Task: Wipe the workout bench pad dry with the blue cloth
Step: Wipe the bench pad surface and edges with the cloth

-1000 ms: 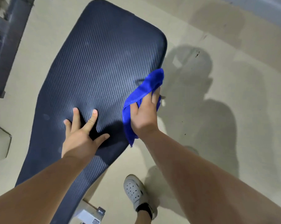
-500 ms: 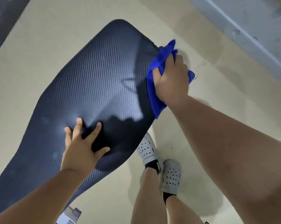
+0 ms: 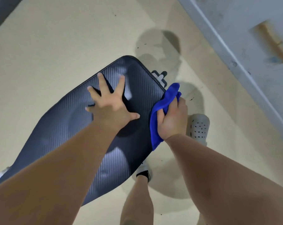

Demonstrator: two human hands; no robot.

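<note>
The dark ribbed bench pad [image 3: 59,132] runs from the lower left up to the frame's middle. My left hand [image 3: 109,104] lies flat on its upper part, fingers spread wide. My right hand [image 3: 173,120] is closed around the blue cloth [image 3: 158,116] and presses it against the pad's right side edge, near the top corner. Part of the cloth hangs below my wrist; the rest is bunched under my fingers.
A piece of the bench frame [image 3: 160,77] sticks out past the pad's top right corner. My legs and grey perforated shoes [image 3: 199,127] stand on the beige floor right of the pad. A grey wall base [image 3: 235,51] crosses the upper right.
My left hand has slid up the pad towards its top end. My right hand with the cloth stays on the right edge, now close beside the left. The view has shifted towards the pad's end.
</note>
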